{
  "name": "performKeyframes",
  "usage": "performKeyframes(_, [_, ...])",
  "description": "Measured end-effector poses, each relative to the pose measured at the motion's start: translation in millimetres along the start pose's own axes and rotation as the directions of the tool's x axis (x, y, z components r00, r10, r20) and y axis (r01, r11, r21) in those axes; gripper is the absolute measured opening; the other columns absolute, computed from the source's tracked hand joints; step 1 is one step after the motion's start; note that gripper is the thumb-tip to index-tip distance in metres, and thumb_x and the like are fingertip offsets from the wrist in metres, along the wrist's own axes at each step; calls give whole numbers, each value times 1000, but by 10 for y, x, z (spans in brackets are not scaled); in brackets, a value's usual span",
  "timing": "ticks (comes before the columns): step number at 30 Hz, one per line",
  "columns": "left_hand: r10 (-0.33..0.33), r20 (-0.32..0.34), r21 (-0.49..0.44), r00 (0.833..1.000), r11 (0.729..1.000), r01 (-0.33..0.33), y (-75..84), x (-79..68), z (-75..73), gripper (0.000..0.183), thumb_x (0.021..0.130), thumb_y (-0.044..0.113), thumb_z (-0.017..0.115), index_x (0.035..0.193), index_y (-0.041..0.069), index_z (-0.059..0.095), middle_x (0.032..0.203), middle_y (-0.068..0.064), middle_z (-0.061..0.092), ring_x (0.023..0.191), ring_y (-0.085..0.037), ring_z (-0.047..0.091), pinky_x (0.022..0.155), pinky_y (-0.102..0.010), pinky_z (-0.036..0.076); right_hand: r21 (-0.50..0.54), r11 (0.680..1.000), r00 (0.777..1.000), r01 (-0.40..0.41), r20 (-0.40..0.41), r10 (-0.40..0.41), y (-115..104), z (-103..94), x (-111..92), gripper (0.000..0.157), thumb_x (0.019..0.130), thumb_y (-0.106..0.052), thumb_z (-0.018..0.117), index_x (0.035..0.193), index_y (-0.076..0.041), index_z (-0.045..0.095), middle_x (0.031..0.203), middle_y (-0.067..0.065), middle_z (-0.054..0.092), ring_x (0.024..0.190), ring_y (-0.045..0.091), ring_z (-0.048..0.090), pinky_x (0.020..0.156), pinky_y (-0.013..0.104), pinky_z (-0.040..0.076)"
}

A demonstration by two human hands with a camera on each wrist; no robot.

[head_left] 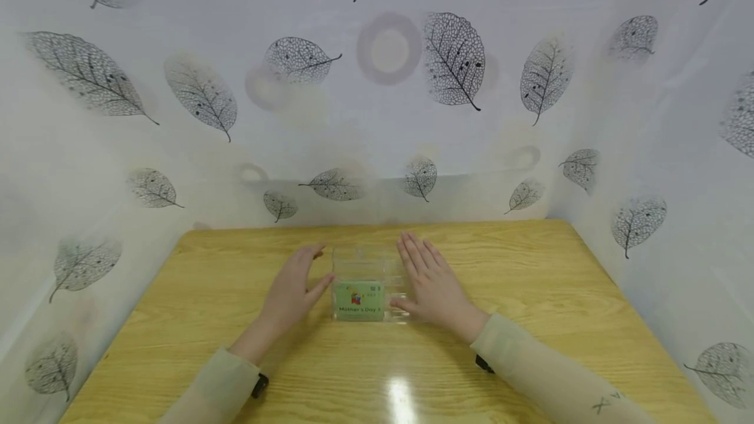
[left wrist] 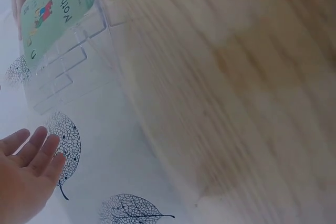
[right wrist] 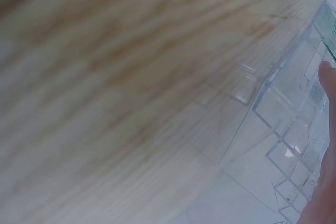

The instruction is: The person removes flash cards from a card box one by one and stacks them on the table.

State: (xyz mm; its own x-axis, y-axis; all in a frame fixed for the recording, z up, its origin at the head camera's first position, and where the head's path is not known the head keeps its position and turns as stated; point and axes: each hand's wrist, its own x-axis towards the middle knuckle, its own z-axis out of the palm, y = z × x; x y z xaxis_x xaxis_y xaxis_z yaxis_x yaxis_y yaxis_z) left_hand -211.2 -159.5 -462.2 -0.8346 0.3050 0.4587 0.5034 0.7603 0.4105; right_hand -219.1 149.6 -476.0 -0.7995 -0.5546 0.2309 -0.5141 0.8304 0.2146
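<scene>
A clear plastic tiered holder (head_left: 359, 262) stands mid-table in the head view, its stepped side showing in the left wrist view (left wrist: 73, 59). Behind its front pane sits a green card (head_left: 359, 303) printed "Mother's Day" with a small colored figure. My left hand (head_left: 288, 296) is at the holder's left side, thumb tip at its edge, the other fingers loosely extended and apart from it. On the right side, my right hand (head_left: 436, 286) lies with straight fingers against the holder, thumb near the card's right edge. The right wrist view shows this hand (right wrist: 323, 182) beside the stepped side.
The wooden table (head_left: 235, 273) runs back to a white curtain (head_left: 377, 129) with dark leaf prints, which also closes off both sides. Dark wrist devices (head_left: 259, 385) sit at the cuffs. Light glares on the table's front.
</scene>
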Motion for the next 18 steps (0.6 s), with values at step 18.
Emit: performKeyframes(18, [-316, 91, -449, 944, 833, 322, -24, -27, -4, 31, 102, 9, 71, 131, 0, 67, 115, -15, 75, 105, -24, 70, 94, -25, 58, -20, 1000, 1000, 1, 1, -1, 12, 3, 13, 116, 95, -82, 49, 168, 1, 13, 177, 20, 10, 164, 36, 21, 134, 51, 23])
